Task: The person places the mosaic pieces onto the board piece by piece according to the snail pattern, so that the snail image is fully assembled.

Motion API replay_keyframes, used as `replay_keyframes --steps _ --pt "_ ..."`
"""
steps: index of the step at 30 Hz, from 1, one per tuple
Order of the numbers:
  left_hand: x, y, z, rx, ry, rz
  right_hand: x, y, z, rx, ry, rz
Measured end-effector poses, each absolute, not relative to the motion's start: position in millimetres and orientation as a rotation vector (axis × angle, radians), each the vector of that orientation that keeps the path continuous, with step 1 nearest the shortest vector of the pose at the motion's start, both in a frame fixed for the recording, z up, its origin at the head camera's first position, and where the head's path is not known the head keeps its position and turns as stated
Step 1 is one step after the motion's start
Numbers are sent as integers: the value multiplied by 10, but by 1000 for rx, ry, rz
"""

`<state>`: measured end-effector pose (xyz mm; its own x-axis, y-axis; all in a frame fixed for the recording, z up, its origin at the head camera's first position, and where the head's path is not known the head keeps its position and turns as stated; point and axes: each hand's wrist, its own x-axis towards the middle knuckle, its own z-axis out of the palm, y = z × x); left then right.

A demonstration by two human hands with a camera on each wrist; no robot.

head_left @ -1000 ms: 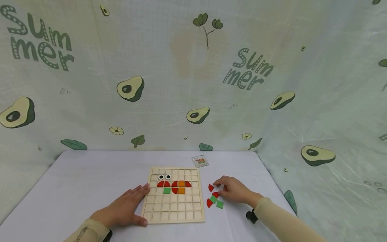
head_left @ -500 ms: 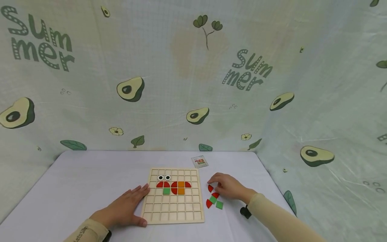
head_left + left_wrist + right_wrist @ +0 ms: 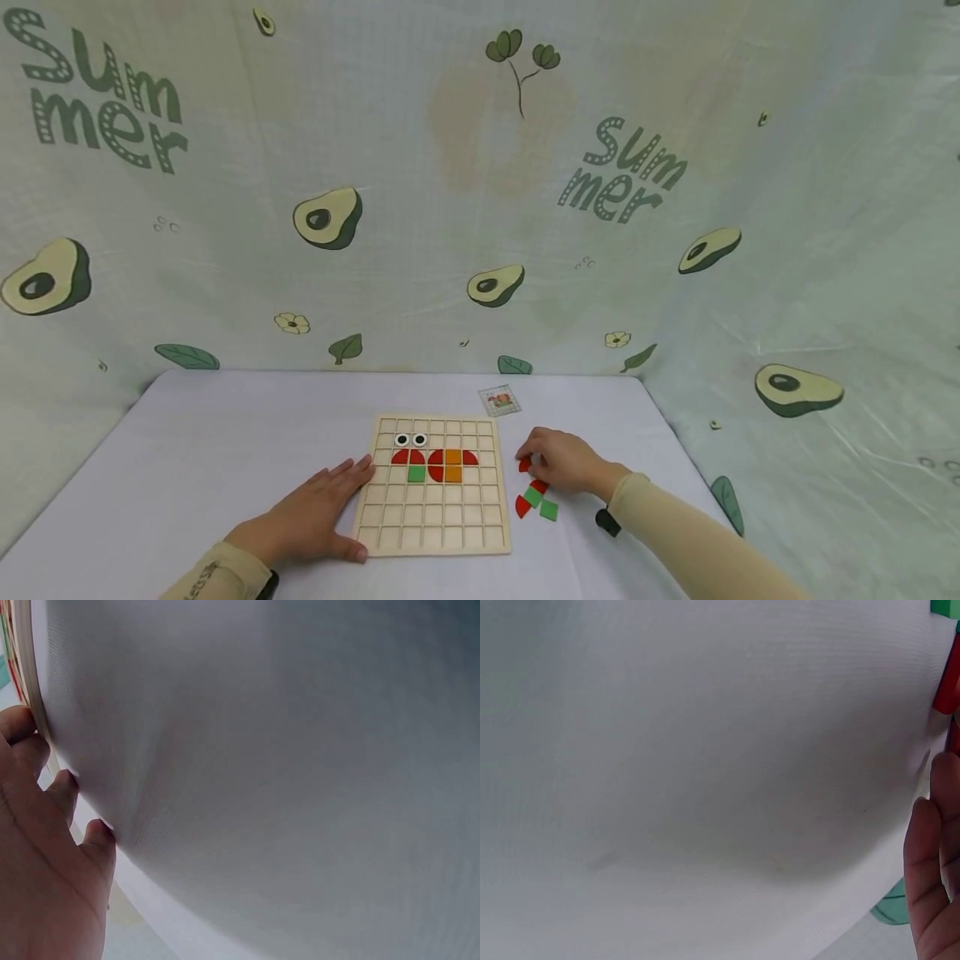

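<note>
Sleeves: light beige, the left one entering at the bottom edge and the right one from the lower right.
Left hand: open, fingers spread, their tips touching the board's left edge and the thumb at its near left corner.
Board: pale, gridded, flat between the two hands.
Near green square: loose on the table, nearer the person than the right hand.
Near red wedge: just right of the board, well clear of the right fingertips.
Second green square: between the near red wedge and the middle one.
Middle red wedge: right beside the right hand, which partly covers it.
Right hand: bent down, fingertips at the far red wedge; whether they pinch it, one cannot tell.
Far red wedge: under the fingertips, partly hidden, right of the board.
Set pieces: green square, two orange squares and several red rounded pieces in the grid.
Eye pieces: two, side by side, beyond the red row.
Picture card: tilted on the table, past the board's far right corner.
Cloth: pale backdrop behind the table, printed with avocados, leaves and "summer".
</note>
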<state>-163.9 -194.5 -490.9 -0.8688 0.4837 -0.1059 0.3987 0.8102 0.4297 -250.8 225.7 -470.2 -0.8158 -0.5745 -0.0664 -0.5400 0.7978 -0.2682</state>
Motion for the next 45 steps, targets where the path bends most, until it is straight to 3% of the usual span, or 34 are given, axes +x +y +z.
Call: replay_keyframes --steps 9,18,45 --pt "-1656 -1947 -4911 681 2784 599 -2467 2262 -4698 -814 2921 -244" --pt "-1658 -1955 -4925 703 2788 605 -2466 2277 -4668 -685 2843 -468" --pt "-1672 -1976 -4918 749 2802 590 -2475 2244 -4738 -814 2907 -406"
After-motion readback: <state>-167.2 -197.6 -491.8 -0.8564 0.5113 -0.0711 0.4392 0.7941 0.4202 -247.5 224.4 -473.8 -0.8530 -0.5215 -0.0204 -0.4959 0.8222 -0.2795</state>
